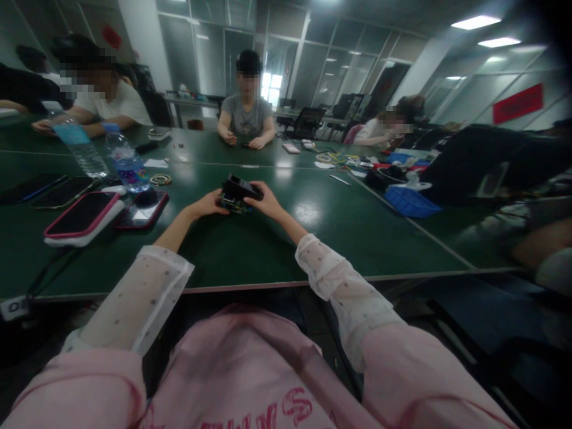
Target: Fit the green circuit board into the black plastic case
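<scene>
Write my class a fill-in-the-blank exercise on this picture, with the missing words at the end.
The left hand and right hand hold a device whose top is coloured ____.
The purple-labelled bottle stands nearer the ____ hand.
The nearest plastic basket on the right is coloured ____.
Missing words: black, left, blue.

Both arms were stretched forward, and they came nearer to each other toward the hands. The left forearm was bare near the wrist, which was bent a little inward; higher up, a thin white sleeve covered it. The left hand was partly closed, with its fingers pointing to the right. The right forearm was also bare at its front part, below a similar gathered sleeve. The right hand faced the left one, its fingers curled and its thumb extended inward. Both hands were gripping, just apart from each other.
</scene>
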### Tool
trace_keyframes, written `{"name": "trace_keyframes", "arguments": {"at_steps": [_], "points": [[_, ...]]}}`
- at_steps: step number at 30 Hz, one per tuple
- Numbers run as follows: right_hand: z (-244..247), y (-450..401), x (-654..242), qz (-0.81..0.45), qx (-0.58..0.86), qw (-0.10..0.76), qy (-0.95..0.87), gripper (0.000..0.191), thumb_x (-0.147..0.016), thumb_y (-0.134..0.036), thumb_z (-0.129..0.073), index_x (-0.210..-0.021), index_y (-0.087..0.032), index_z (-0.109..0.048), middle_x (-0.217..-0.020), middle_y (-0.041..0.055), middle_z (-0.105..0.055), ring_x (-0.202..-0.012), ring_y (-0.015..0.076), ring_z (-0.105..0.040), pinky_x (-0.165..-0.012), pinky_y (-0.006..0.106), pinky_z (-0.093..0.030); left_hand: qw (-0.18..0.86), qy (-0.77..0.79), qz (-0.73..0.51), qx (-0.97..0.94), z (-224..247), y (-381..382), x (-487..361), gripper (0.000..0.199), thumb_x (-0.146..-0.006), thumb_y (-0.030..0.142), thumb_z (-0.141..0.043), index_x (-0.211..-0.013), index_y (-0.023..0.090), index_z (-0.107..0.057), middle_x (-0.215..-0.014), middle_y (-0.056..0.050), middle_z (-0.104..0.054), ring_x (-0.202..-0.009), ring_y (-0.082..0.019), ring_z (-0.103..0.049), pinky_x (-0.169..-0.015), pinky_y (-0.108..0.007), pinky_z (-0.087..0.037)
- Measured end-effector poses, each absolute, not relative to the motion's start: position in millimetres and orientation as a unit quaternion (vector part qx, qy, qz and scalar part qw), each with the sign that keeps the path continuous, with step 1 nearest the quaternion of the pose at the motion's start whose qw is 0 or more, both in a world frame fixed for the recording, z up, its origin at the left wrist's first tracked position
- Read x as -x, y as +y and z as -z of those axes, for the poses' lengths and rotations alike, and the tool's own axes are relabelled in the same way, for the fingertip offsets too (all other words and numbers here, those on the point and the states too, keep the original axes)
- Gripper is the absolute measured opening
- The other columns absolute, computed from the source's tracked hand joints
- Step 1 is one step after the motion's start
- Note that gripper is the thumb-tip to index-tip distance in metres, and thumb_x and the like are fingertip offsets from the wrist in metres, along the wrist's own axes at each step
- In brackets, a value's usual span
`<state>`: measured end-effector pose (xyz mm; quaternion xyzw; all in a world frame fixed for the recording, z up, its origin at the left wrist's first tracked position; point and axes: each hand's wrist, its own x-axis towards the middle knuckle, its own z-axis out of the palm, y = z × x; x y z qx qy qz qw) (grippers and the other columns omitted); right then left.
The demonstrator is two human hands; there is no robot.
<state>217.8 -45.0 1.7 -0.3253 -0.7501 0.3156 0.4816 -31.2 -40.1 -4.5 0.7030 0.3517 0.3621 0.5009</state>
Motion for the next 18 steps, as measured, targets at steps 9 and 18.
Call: {"name": "trace_keyframes", "arguments": {"at_steps": [9,18], "points": [[-4,-48,-224,-0.264,0.339,0.441,-0.788,0.071,-0.069,-0.062,-0.074,-0.122,-0.021,-0.052,-0.118,0.0097,-0.062,-0.107,0.0273,-0.062,-0.097,0.044,-0.048,0.492,0.377,-0.361,-0.696,10,-38,33,0.08,-0.054,0.016,-0.085,-0.127,0.018,-0.053,-0.114,-0.009,-0.068,-0.114,-0.03,-0.062,-0.105,-0.054,-0.04],[20,-49,-216,-0.217,0.333,0.381,-0.835,0.066,-0.074,-0.054,-0.071,-0.123,-0.018,-0.046,-0.119,0.0143,-0.06,-0.11,0.0306,-0.06,-0.097,0.046,-0.046,0.468,0.382,-0.353,-0.714,5,-42,32,0.094,-0.05,0.019,-0.089,-0.134,0.016,-0.048,-0.124,-0.012,-0.064,-0.12,-0.031,-0.057,-0.106,-0.052,-0.039]]}}
